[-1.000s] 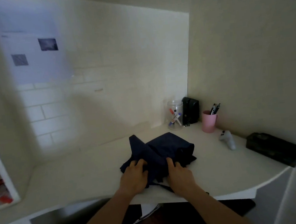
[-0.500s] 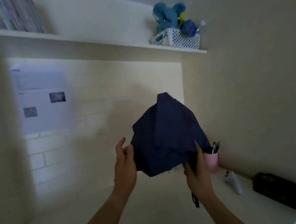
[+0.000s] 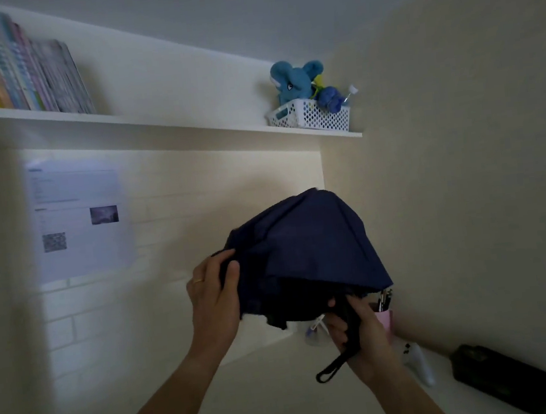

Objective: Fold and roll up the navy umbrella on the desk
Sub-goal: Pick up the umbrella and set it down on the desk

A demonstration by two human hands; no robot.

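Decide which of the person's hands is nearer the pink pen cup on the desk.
Right. The right hand, gripping the umbrella handle, sits just left of the pink pen cup; the left hand holds the canopy's far side.

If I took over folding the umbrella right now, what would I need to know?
Left hand: grips the canopy's left edge.
Right hand: holds the black handle, wrist strap dangling below.
Navy umbrella: held up in the air above the desk, canopy loose and puffed out.
Done: it is collapsed and picked up.
Left: smooth the panels flat, roll them round the shaft, and probably fasten it. I cannot see a closing tab.
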